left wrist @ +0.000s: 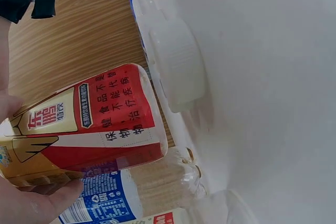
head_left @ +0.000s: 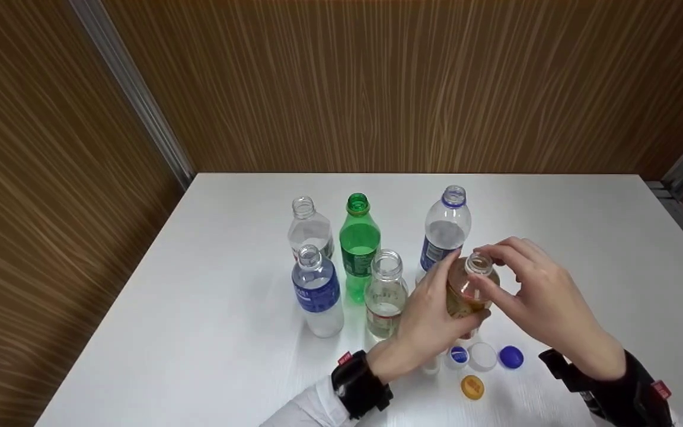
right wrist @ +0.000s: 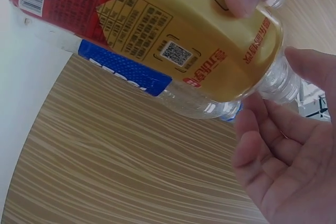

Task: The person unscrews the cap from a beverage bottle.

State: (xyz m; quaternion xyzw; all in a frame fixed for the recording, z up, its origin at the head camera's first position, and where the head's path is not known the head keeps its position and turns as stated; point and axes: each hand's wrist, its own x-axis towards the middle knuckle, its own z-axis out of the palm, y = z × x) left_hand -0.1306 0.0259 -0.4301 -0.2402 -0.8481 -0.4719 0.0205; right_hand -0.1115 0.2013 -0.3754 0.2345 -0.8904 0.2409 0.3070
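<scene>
My left hand (head_left: 430,311) grips a plastic bottle (left wrist: 94,124) with a red and gold label by its body. No cap is on its mouth. At the neck, my right hand (head_left: 534,290) has its thumb on one side and fingers on the other, pinching it. In the right wrist view, that thumb and the curled fingers lie by the bottle's clear neck (right wrist: 281,82). Whether the base touches the table cannot be told. Directly behind stands a clear bottle with a blue label (head_left: 443,228). Left of my left hand is a wide-mouthed clear bottle (head_left: 386,296).
A green bottle (head_left: 359,237), a blue-labelled bottle (head_left: 316,290) and another clear bottle (head_left: 309,228) stand uncapped to the left. Below the hands lie an orange cap (head_left: 472,387), a dark blue cap (head_left: 511,357), a white cap (head_left: 483,356) and a blue-and-white cap (head_left: 459,355).
</scene>
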